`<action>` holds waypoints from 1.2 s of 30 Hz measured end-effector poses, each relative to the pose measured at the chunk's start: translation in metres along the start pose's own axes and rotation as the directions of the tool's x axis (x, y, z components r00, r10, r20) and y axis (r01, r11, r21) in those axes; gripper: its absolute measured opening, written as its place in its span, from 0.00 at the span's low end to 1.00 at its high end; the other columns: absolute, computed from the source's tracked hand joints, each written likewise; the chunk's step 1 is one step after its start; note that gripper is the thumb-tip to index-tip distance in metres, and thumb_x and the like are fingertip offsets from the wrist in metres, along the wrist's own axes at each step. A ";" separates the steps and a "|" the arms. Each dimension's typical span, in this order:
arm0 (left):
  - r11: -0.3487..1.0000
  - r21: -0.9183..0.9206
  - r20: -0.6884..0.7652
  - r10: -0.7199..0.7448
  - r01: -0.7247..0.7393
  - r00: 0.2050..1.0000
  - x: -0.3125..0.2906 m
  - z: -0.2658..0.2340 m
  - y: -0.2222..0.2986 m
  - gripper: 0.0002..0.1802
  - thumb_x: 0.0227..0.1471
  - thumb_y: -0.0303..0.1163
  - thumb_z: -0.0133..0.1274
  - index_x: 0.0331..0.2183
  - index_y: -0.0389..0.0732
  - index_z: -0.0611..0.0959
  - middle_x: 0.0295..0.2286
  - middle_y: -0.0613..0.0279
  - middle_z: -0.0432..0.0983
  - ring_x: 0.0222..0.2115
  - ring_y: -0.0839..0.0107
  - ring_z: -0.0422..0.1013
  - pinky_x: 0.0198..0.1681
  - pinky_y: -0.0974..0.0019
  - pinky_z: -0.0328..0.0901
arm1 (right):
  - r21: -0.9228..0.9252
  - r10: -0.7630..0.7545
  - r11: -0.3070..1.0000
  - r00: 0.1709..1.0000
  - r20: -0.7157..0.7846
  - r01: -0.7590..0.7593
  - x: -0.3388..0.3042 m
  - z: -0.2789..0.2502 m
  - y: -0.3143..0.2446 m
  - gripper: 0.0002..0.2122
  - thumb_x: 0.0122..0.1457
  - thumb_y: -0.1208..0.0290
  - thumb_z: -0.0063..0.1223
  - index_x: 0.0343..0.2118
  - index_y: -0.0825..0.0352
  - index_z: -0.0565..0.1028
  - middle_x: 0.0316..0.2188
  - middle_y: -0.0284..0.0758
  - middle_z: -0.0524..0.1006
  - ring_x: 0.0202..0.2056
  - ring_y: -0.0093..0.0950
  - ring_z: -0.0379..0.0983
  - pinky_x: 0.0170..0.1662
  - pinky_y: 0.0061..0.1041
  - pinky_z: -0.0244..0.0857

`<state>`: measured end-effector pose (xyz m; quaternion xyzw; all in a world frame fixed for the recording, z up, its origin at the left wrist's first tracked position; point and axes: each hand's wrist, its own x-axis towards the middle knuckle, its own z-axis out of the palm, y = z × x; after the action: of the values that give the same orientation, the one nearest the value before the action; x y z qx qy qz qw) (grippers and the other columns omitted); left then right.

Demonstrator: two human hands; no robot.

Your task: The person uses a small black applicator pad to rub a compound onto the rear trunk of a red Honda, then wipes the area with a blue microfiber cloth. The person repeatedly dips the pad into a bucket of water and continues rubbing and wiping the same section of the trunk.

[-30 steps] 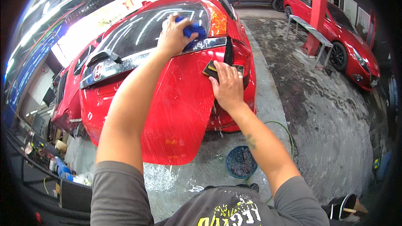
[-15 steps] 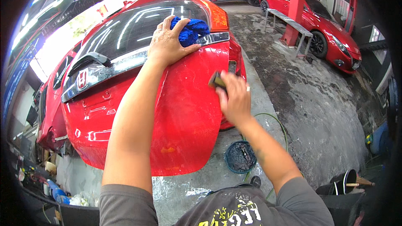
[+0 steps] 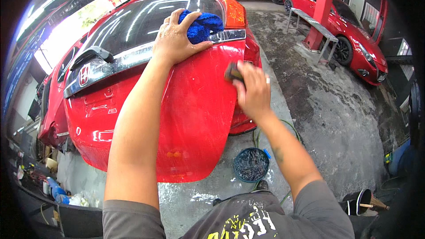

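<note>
My left hand [image 3: 177, 37] is closed around a crumpled blue cloth [image 3: 207, 26], pressing it against the rear of a red car, where the window meets the chrome strip. The thumb stretches along the top of the red tailgate [image 3: 195, 119]. In my right hand [image 3: 256, 89] is a small dark block with a brownish face [image 3: 233, 71], which looks like a sanding block. It lies at the right edge of the tailgate, below the orange tail light [image 3: 234, 13]. The tailgate surface looks wet.
A round bucket of dark water [image 3: 251, 164] stands on the wet floor below the tailgate, a green hose [image 3: 290, 126] beside it. Rightward are a metal bench [image 3: 314, 22], a red post [image 3: 322, 9] and another red car [image 3: 354, 40]. A wiper arm [image 3: 92, 55] juts out at left.
My right hand has moved the block slightly up along the tailgate's right edge. The left hand stays on the cloth. The whole view has shifted a little.
</note>
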<state>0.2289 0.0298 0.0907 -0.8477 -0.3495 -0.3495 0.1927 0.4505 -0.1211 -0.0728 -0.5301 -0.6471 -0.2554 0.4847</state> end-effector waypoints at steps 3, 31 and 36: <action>0.999 0.043 0.004 -0.017 0.016 1.000 0.003 -0.004 0.005 0.54 0.44 0.66 0.78 0.69 0.63 0.77 0.70 0.47 0.64 0.68 0.39 0.68 0.70 0.40 0.68 | 0.033 0.051 0.998 0.999 0.001 -0.051 0.043 0.003 0.013 0.27 0.62 0.67 0.70 0.65 0.61 0.77 0.58 0.38 0.81 0.56 0.43 0.77 0.59 0.47 0.68; 0.998 0.061 -0.001 -0.010 0.010 1.000 -0.001 -0.001 -0.004 0.56 0.43 0.62 0.80 0.69 0.60 0.76 0.69 0.45 0.65 0.69 0.39 0.68 0.71 0.41 0.68 | 0.131 -0.057 0.990 0.996 0.066 0.048 -0.011 -0.010 0.005 0.29 0.61 0.66 0.70 0.66 0.61 0.77 0.59 0.37 0.80 0.57 0.41 0.76 0.58 0.48 0.67; 0.999 0.037 0.021 -0.020 0.019 1.000 0.007 0.001 0.003 0.56 0.43 0.61 0.80 0.69 0.60 0.75 0.70 0.45 0.65 0.69 0.39 0.67 0.71 0.41 0.68 | 0.081 0.048 0.996 0.999 -0.008 -0.047 0.053 0.007 0.042 0.30 0.60 0.67 0.71 0.66 0.61 0.77 0.60 0.37 0.81 0.57 0.41 0.77 0.58 0.48 0.67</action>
<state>0.2353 0.0318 0.0946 -0.8441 -0.3662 -0.3360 0.2011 0.4886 -0.0791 -0.0359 -0.5241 -0.6416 -0.2202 0.5149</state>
